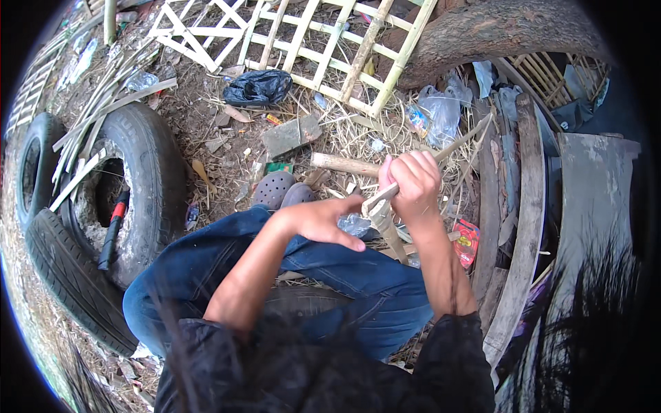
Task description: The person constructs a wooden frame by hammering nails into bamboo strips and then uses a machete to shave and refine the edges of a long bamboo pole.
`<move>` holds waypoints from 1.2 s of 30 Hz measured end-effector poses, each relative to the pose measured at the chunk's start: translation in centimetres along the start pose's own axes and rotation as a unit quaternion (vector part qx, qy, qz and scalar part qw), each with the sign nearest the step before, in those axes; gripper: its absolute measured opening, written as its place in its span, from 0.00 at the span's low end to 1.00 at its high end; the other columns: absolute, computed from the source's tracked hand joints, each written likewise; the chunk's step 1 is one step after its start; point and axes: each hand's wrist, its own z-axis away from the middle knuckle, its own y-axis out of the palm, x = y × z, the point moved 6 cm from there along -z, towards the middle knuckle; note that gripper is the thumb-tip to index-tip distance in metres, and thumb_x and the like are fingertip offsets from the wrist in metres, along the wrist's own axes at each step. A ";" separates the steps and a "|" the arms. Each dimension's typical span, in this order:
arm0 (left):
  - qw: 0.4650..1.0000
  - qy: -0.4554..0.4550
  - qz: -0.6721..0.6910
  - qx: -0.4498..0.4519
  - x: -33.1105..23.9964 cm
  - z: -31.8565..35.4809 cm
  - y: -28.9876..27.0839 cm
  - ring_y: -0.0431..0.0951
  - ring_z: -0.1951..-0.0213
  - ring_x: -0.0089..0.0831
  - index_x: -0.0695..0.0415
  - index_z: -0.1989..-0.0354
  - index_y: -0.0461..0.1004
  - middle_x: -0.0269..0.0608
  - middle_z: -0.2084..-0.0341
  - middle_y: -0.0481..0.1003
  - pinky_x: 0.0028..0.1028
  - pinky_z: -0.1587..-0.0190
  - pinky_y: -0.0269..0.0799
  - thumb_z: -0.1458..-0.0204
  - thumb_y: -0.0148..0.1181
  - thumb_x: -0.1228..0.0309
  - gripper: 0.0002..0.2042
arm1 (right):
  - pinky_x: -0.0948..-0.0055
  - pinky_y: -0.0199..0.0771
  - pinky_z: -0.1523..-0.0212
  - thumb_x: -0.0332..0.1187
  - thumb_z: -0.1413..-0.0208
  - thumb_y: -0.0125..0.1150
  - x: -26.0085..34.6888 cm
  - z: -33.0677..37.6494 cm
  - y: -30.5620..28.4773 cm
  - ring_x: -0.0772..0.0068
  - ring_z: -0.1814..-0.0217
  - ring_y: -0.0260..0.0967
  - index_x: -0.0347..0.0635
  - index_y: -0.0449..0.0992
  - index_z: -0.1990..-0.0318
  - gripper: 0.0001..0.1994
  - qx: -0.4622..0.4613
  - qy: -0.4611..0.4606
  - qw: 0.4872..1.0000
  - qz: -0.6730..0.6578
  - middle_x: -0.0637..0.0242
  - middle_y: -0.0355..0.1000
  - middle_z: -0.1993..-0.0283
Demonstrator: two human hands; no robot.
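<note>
My right hand (415,186) is closed in a fist around a split bamboo strip (380,199). Its pale, flat end sticks out below the fist, and thin lengths (463,141) slant up and right beyond it. Just left of that end is my left hand (323,221), fingers and thumb apart, with nothing visibly gripped. A second bamboo piece (391,237) angles down toward my right leg. Behind the right fist, a round wooden stick (344,164) points left; whether the hand touches it is hidden. My jeans-covered legs (358,282) are folded beneath both hands.
Old tires (155,186) stand at left, one holding a red-and-black handled tool (113,230) and bamboo strips (103,117). Ahead lie a bamboo lattice (323,48), a black plastic bag (258,87), a brick (292,135) and clogs (273,189). Wooden planks (527,227) line the right, below a trunk (502,31).
</note>
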 end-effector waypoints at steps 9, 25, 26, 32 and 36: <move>0.937 0.276 0.172 -0.132 -10.2 1.2 5.3 0.73 0.60 0.31 0.61 0.68 0.67 0.41 0.69 0.71 0.33 0.52 0.67 0.33 0.37 0.58 0.19 | 0.66 0.58 0.79 0.20 0.57 0.61 2.9 -4.6 -8.7 0.63 0.82 0.60 0.43 0.60 0.84 0.14 -0.069 -0.029 0.995 0.067 0.65 0.59 0.84; 0.878 0.362 0.058 -0.308 -23.1 4.9 -0.5 0.59 0.82 0.14 0.60 0.77 0.67 0.27 0.86 0.61 0.19 0.81 0.52 0.34 0.42 0.58 0.22 | 0.67 0.68 0.76 0.27 0.67 0.67 2.7 -10.7 -20.0 0.63 0.75 0.69 0.44 0.69 0.74 0.12 -0.151 -0.015 0.968 0.199 0.67 0.67 0.78; 0.898 0.330 0.042 -0.289 -23.8 4.8 -1.1 0.59 0.82 0.13 0.61 0.76 0.68 0.26 0.86 0.61 0.19 0.81 0.52 0.34 0.43 0.58 0.21 | 0.66 0.69 0.75 0.27 0.67 0.68 2.1 -10.8 -20.4 0.63 0.74 0.70 0.44 0.69 0.74 0.12 -0.147 0.000 0.964 0.223 0.67 0.68 0.77; 0.939 0.227 -0.107 -0.236 -26.5 5.8 -5.7 0.60 0.83 0.12 0.62 0.65 0.71 0.24 0.86 0.61 0.18 0.81 0.55 0.37 0.50 0.57 0.17 | 0.67 0.73 0.72 0.30 0.65 0.70 -0.5 -10.5 -20.3 0.65 0.70 0.74 0.45 0.69 0.72 0.14 -0.108 0.040 0.952 0.282 0.67 0.71 0.75; 0.958 0.131 -0.114 -0.226 -26.9 7.7 -6.7 0.62 0.88 0.14 0.60 0.65 0.70 0.28 0.88 0.65 0.16 0.85 0.59 0.38 0.50 0.56 0.17 | 0.66 0.74 0.73 0.32 0.62 0.69 -0.5 -11.7 -19.0 0.65 0.69 0.75 0.45 0.70 0.72 0.12 -0.069 0.027 0.954 0.289 0.68 0.73 0.74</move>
